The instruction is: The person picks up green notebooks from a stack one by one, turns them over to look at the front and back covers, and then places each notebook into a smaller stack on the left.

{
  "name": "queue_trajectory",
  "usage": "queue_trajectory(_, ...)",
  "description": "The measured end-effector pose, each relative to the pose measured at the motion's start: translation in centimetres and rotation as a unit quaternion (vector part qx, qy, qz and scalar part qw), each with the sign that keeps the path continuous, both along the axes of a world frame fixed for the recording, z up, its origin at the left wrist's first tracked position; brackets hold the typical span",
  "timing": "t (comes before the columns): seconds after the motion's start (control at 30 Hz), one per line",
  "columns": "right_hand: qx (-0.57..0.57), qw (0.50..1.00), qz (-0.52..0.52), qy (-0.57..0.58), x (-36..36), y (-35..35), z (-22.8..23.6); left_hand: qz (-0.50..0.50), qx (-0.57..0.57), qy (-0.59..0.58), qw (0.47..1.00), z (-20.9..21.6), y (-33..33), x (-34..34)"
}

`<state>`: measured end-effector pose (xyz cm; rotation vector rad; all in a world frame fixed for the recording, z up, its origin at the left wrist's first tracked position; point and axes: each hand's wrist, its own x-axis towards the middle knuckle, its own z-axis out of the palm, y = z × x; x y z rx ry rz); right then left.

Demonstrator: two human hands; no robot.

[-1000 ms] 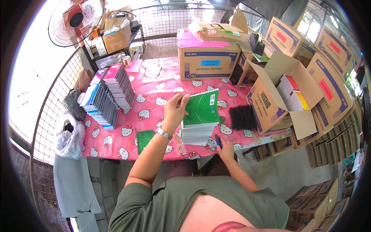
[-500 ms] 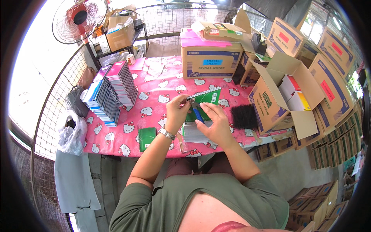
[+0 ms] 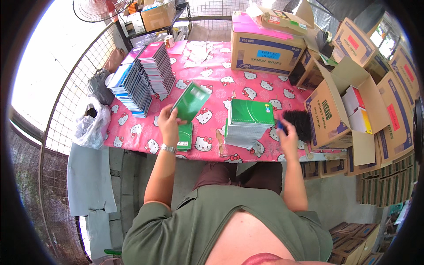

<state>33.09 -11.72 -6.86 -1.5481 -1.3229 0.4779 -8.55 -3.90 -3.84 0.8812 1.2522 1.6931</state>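
My left hand grips a green notebook by its lower left edge, tilted above the table. Beneath it a small green notebook pile lies near the table's front edge. At the right, my right hand is closed around blue-handled pliers; the jaws are hard to make out. Between my hands stands a tall stack of green-covered notebooks. Just beyond my right hand lies a bundle of black spiral coils.
Blue and magenta notebook stacks stand at the back left of the pink patterned table, near a plastic bag. A closed carton sits at the back. An open carton and more boxes crowd the right.
My hands have parted from over the stack. The left one has carried a green notebook leftward; the right has moved right with the pliers. The view has shifted.
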Motion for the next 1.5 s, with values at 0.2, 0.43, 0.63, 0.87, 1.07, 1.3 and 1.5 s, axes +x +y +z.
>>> queue_trajectory(0.2,-0.066,0.971,0.061,-0.223,-2.1,-1.8,-10.8,0.075,-0.222,0.186,0.954,-12.4,-4.7,-6.1)
queue_trajectory(0.43,-0.112,0.889,-0.149,-0.419,6.5,6.7,-9.2,0.133,-0.158,0.572,0.794,-7.8,-4.9,-2.9)
queue_trajectory(0.63,-0.275,0.837,-0.123,-0.456,8.8,10.0,-8.9,-0.082,0.356,0.541,0.758,8.2,-3.9,11.2)
queue_trajectory(0.87,-0.247,0.867,-0.113,-0.418,7.8,9.3,-8.5,-0.303,0.269,0.733,0.547,9.5,-2.3,17.7)
queue_trajectory(1.07,-0.255,0.882,-0.117,-0.378,7.1,10.0,-8.0,-0.351,0.277,0.644,0.621,13.2,-0.6,16.2)
queue_trajectory(1.3,-0.084,0.934,-0.223,-0.268,8.0,11.1,-4.8,-0.22,0.326,0.649,0.651,11.9,1.9,18.6)
queue_trajectory(1.5,0.177,0.975,0.121,-0.062,0.4,5.5,10.1,-0.186,0.336,0.637,0.669,11.6,2.2,18.5)
